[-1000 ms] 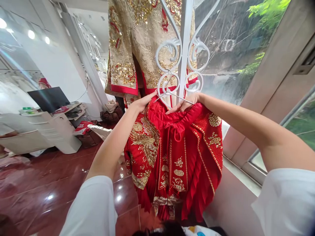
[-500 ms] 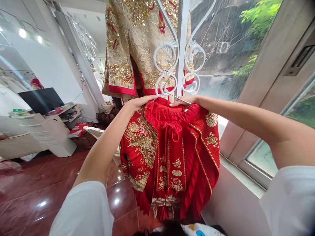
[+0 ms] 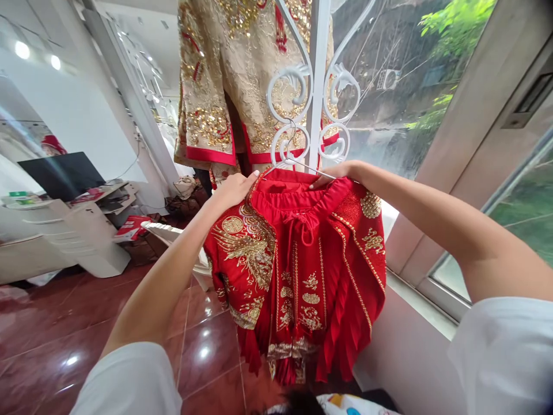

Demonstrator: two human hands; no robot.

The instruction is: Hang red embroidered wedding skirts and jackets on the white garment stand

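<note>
A red embroidered jacket (image 3: 253, 253) with gold motifs hangs on a thin wire hanger (image 3: 317, 171), its hook at the white scrollwork. Inside the jacket hangs a red skirt (image 3: 302, 202) with a gathered waistband and a tied drawstring. My left hand (image 3: 237, 189) is closed on the jacket's left shoulder, its thumb lying along the collar edge. At the right end of the hanger, my right hand (image 3: 339, 172) grips the jacket's other shoulder from behind, fingers reaching toward the waistband. Cloth partly hides the fingertips of both hands.
A gold-sequined robe (image 3: 254, 127) with red trim hangs behind the white metal scrollwork stand (image 3: 317, 86). A window with a frame (image 3: 436, 150) is on the right. At left stand a desk (image 3: 86, 236) and monitor (image 3: 63, 176), above a glossy red tiled floor (image 3: 207, 351).
My left hand has slid slightly left and down along the jacket's shoulder, away from the hanger. My right hand has shifted slightly right. The view has turned a little to the right.
</note>
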